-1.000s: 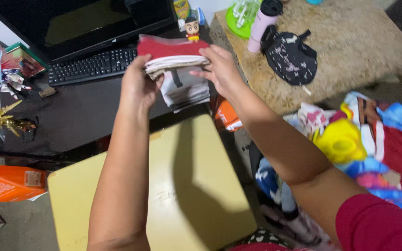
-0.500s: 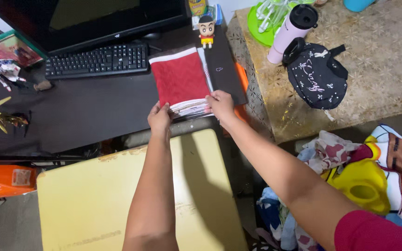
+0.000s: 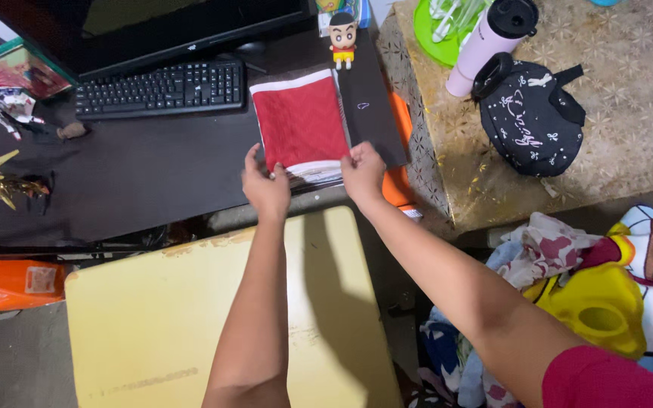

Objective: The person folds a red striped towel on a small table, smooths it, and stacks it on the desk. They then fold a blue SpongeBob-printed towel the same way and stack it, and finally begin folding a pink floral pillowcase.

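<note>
Folded red cloth [image 3: 301, 121] on dark desk [image 3: 145, 162], near edge pinched by left hand [image 3: 264, 183] and right hand [image 3: 362, 171]; keyboard [image 3: 162, 87] left, figurine [image 3: 342, 38] behind, black bag [image 3: 530, 117] right.

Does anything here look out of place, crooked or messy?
Mostly the heap of mixed coloured clothes on the floor at lower right, a loose jumble. The folded red cloth with white edges lies flat on the dark desk, both hands at its near edge.

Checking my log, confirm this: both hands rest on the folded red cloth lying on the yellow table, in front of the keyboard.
Not quite. The head view shows the red cloth lying on the dark desk, not the yellow table. The left hand and right hand do touch it, by the keyboard.
</note>
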Available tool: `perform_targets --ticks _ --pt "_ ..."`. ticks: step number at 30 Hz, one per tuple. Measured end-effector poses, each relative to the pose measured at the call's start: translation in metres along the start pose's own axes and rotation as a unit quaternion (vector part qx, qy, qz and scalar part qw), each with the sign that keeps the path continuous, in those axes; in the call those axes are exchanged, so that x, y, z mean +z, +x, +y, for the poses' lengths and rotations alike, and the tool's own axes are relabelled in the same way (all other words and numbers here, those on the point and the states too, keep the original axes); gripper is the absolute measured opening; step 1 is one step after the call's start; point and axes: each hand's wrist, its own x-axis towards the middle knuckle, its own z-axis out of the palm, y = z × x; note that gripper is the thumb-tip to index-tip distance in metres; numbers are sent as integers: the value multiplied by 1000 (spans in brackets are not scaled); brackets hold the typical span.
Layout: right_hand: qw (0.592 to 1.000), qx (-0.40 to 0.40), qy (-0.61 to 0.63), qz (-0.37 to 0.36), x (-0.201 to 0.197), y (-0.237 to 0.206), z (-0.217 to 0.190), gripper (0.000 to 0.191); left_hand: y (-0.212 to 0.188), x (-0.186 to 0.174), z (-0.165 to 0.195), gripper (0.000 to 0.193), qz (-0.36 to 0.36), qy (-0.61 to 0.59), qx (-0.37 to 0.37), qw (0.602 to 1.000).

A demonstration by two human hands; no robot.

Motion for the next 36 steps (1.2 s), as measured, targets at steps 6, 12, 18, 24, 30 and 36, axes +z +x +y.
perform_targets --ticks 6,12,18,24,30,36 --pt "920 -306 -233 -74 -15 -21 -25 52 -25 11 9 62 -15 255 291 922" --pt "871 -222 -373 -228 -30 -33 -12 69 -43 11 -8 68 -121 289 164 935" --pt "909 -159 -336 -187 -58 -53 -7 78 -67 -5 -1 75 -97 266 173 943" --pt "957 -122 -241 -109 -122 -126 -23 75 -147 -14 34 74 -155 110 313 931" --pt "975 -130 -181 21 -216 -243 -16 65 -267 -38 55 64 -314 -37 427 847" --pt "954 -98 -254 128 -292 -343 7 49 -373 -65 63 51 -438 -47 476 761"
